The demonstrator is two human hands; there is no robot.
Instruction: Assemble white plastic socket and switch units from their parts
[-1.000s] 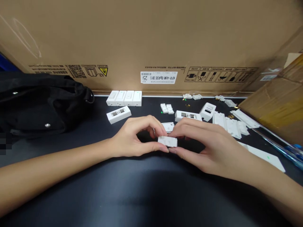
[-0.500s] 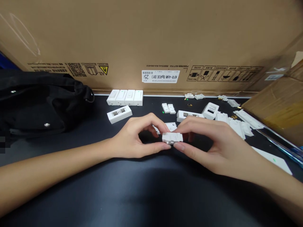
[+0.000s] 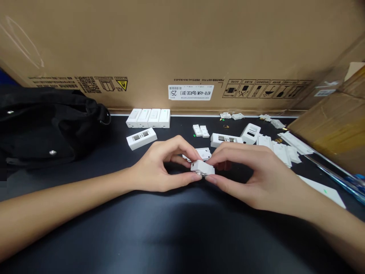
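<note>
The left-hand grip (image 3: pixel 155 165) and right-hand grip (image 3: pixel 256 177) are both clamping a small white plastic housing (image 3: pixel 202 168), while a flat white plastic piece (image 3: pixel 203 153) is lying just beyond them on the desk (image 3: pixel 114 213).

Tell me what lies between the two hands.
A small white plastic part, pinched by the left hand and the right hand, shows there in the head view.
</note>
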